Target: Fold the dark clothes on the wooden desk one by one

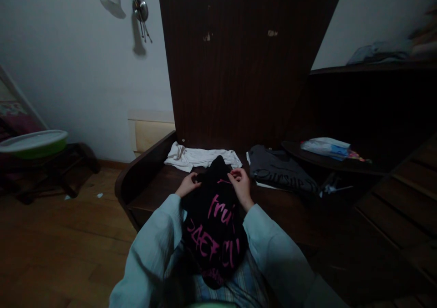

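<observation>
Head view: black garment (211,223) hung over the person's lap (251,276), at the bench (150,192). Left hand (187,184) and right hand (240,186), fingers nearly closed, each pinched an upper edge. Judged light, soft, limp; opposite edges seemed the best hold against sagging.

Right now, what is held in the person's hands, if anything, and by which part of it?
A black cloth garment with pink lettering: the left hand and right hand pinch it near its far end, one at each side.
</observation>
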A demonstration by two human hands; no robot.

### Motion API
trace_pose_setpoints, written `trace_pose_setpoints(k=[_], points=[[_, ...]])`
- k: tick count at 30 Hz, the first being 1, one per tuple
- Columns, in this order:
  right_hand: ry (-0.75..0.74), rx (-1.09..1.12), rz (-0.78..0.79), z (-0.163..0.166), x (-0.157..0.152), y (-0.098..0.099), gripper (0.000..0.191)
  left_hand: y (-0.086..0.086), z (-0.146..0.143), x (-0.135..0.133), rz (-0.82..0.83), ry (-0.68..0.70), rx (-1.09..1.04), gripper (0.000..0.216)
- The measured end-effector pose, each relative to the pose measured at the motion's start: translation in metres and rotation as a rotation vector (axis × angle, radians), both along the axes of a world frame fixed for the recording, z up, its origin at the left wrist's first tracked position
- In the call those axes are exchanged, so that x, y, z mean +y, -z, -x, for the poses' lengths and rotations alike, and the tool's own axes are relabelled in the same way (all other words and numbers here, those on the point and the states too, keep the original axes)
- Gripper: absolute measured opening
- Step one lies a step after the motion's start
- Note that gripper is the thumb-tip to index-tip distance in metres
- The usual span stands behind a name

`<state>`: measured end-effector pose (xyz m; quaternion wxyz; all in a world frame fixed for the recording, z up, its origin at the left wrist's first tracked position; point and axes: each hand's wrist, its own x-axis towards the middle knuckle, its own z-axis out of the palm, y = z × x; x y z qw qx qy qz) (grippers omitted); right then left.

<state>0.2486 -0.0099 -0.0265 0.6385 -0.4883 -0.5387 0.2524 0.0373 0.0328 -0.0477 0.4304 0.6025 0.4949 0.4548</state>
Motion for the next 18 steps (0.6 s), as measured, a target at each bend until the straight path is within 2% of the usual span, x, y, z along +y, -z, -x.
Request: trace_pose_setpoints(k=[3, 6, 9, 13, 14, 16, 18], points=[[-0.294, -0.274, 0.046, 0.004, -0.026, -0.015, 0.01, 0.002, -0.004, -0.001, -0.092, -0.063, 0.129, 0.024], [-0.426, -0.656, -0.069, 0.014, -0.056, -0.028, 0.013, 0.001, -0.004, -0.004, -0.169, -0.139, 0.162, 0.022], [-0.448, -0.95, -0.223, 0.032, -0.085, -0.027, 0.02, -0.001, -0.003, -0.007, -0.194, -0.242, 0.292, 0.016], [-0.359, -1.216, -0.198, 0.054, -0.106, -0.006, 0.055, -0.004, 0.003, -0.009, -0.188, -0.416, 0.561, 0.007], [-0.323, -1.258, -0.189, 0.056, -0.107, -0.001, 0.053, -0.004, 0.005, -0.009, -0.192, -0.444, 0.589, 0.007], [-0.28, -1.284, -0.175, 0.055, -0.105, 0.005, 0.035, -0.005, 0.01, -0.008, -0.197, -0.49, 0.584, 0.009], [-0.302, -1.232, -0.165, 0.049, -0.101, 0.004, 0.017, -0.005, 0.015, -0.006, -0.195, -0.532, 0.536, 0.01]])
